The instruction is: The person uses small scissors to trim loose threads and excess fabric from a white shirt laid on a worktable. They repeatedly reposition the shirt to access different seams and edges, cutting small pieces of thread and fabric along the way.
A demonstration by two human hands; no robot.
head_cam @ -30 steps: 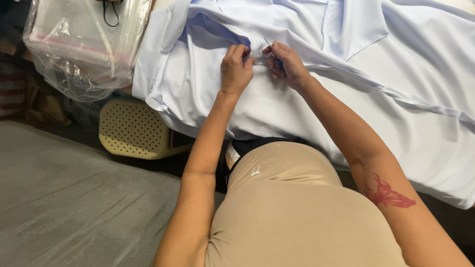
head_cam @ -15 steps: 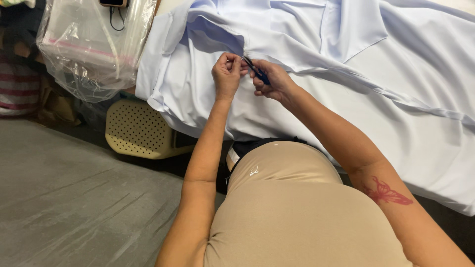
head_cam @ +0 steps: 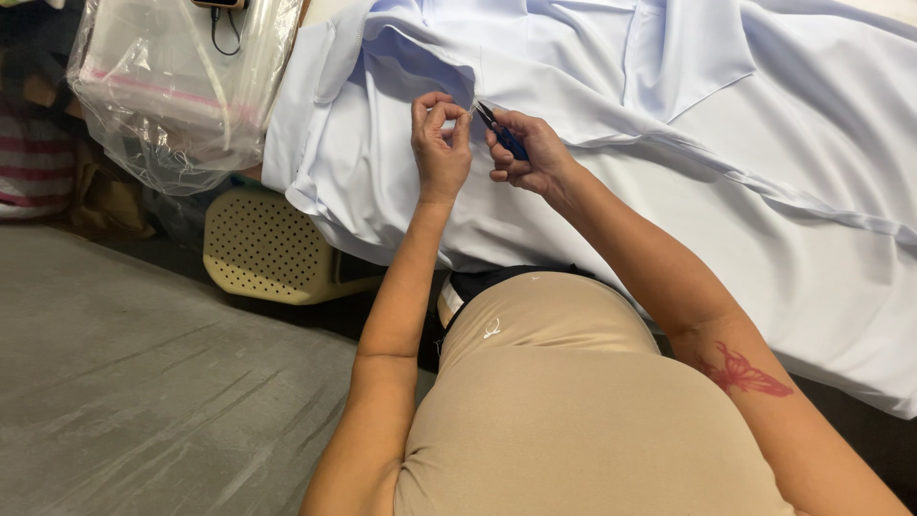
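A pale blue garment (head_cam: 688, 172) lies spread over the work surface in front of me. My left hand (head_cam: 439, 143) pinches a fold of its fabric, or a thread on it, between thumb and fingertips. My right hand (head_cam: 525, 153) holds a small dark blue thread snipper (head_cam: 501, 132), its tip pointing at the spot where the left fingers pinch. The two hands are almost touching above the garment's folded edge.
A clear plastic bag (head_cam: 172, 86) with contents sits at the upper left beside the garment. Below it stands a cream perforated plastic stool (head_cam: 267, 248). Grey floor (head_cam: 143, 382) fills the lower left. A striped bag (head_cam: 33, 162) is at the far left.
Both hands have shifted slightly left along the garment's fold. The right hand has brought the snipper's tip up to the left fingers' pinch.
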